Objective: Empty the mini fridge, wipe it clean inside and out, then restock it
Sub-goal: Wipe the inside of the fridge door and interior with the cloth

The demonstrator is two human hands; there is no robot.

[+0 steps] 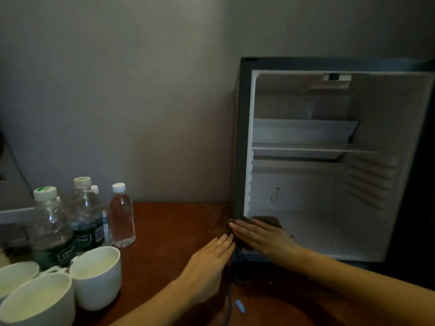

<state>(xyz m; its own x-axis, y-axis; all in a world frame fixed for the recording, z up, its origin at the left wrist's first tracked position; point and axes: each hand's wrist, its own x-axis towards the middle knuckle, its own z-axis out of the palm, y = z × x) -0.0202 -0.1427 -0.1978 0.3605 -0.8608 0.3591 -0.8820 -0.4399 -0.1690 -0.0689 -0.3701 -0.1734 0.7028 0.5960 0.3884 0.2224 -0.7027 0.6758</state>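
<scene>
Wipe stage | mini fridge [242,137] open, empty, right of bottles [121,215] | right hand [261,236], fingers straight, presses brown cloth [268,220] on floor's near-left corner | left hand [207,257] flat, steadies left frame | judged best: even palm pressure, work corners outward.

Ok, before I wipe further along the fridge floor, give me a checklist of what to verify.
1. The fridge is emptied: ok, nothing shows on its shelf or floor.
2. The cloth is under control: ok, the right hand lies flat on it at the floor's front left corner.
3. The fridge is steadied: ok, the left hand rests against its lower left outer edge.
4. The bottles and cups are out of the way: ok, they stand apart on the table, to the left.
5. The cloth is damp enough: cannot tell.
</scene>
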